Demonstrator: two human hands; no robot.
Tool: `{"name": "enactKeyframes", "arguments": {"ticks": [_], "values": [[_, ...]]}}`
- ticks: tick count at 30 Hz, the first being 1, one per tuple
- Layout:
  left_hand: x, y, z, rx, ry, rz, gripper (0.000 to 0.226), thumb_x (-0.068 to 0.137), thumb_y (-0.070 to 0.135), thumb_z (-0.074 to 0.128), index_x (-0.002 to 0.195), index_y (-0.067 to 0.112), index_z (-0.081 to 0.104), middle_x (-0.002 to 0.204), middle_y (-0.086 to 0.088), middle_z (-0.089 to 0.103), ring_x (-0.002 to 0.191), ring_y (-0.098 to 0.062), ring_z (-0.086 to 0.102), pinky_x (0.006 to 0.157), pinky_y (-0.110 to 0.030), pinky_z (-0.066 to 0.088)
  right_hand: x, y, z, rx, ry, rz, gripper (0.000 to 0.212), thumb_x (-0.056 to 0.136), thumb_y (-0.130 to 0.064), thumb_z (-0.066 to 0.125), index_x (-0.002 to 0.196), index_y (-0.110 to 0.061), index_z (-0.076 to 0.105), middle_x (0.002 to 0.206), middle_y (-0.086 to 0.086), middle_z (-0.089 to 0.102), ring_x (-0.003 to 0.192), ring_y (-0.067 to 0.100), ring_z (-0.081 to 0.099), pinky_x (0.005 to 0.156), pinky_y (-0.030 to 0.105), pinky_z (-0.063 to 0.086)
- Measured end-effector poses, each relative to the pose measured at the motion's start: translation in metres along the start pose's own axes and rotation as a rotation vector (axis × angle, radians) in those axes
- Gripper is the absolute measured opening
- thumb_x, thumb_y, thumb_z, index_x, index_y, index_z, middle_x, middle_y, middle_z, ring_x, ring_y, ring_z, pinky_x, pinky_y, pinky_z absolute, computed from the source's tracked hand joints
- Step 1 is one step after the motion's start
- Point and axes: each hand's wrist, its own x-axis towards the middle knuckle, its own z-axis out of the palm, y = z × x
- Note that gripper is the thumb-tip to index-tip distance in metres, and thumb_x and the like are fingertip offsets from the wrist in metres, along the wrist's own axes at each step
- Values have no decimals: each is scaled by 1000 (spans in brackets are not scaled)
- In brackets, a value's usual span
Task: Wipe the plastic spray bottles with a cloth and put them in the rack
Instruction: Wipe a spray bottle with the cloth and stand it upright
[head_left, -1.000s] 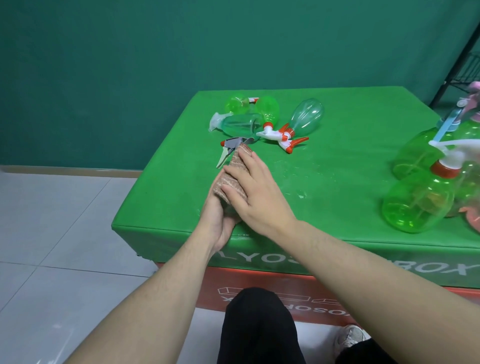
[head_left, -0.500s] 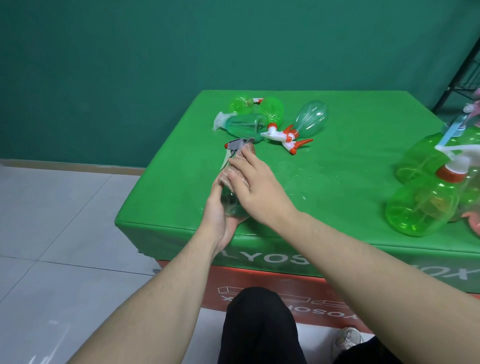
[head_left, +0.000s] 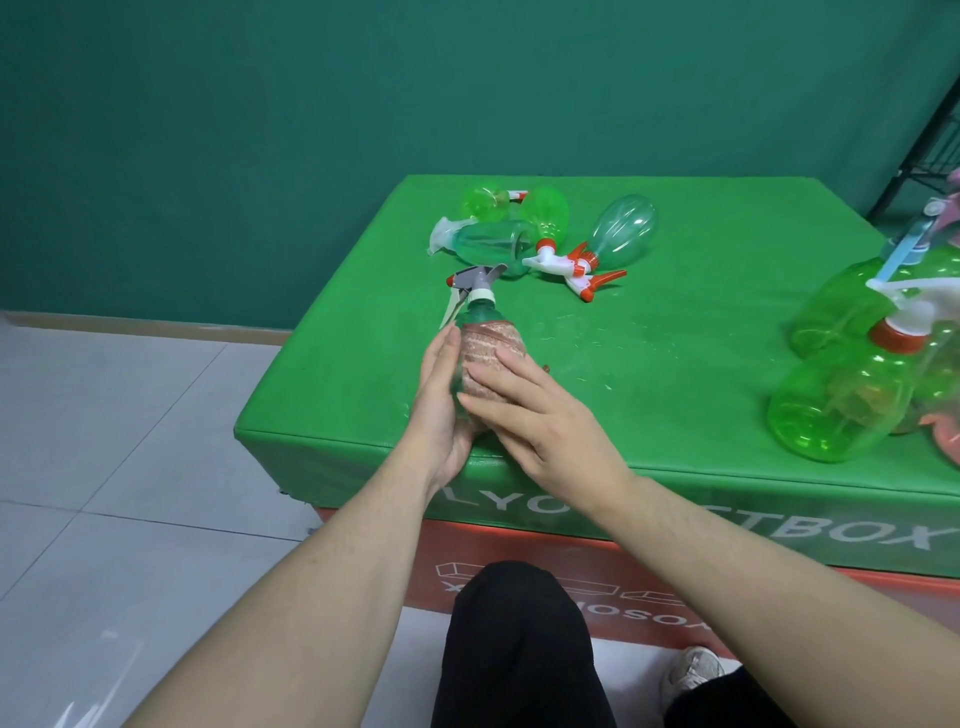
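hands (head_left: 498, 410) wiping spray bottle (head_left: 480, 312) with cloth (head_left: 491, 353), box (head_left: 779, 525) lettered "box"

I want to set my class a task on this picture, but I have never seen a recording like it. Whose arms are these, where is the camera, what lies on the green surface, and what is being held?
No machine here: a person works with bare hands, and the one camera sits on their head, looking forward and down. The left hand holds a small spray bottle with a grey trigger, while the right hand presses a brownish cloth round its body, wiping it. They work above the near edge of a green padded box. Farther back lie four more small bottles in a loose pile. At the right edge are larger green bottles. A black wire rack shows partly at the upper right.
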Motion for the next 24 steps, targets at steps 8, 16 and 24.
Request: {"name": "enactKeyframes", "arguments": {"ticks": [8,16,24], "values": [[1,0,-4,-22,4,-48,97,73,59,83,150,14,46,143,-21,57,131,-38,57,109,-55,46,12,-12,-2,48,-3,106,47,97,-18,60,143,-11,56,155,6,47,152,28,28,123,49,26],[-7,4,2,-18,7,-53,44,107,31,36,142,13,55,119,-12,73,101,-22,73,80,-39,61,64,-12,-12,-7,-140,449,62,103,-53,42,156,-22,38,168,-1,21,156,20,9,128,43,10],[-8,3,1,-11,19,-39,49,104,35,43,144,9,52,112,-16,70,93,-26,71,74,-45,60,75,-3,-9,249,-144,599,58,103,-47,48,156,-26,38,168,-3,21,153,13,21,125,36,17]]}}
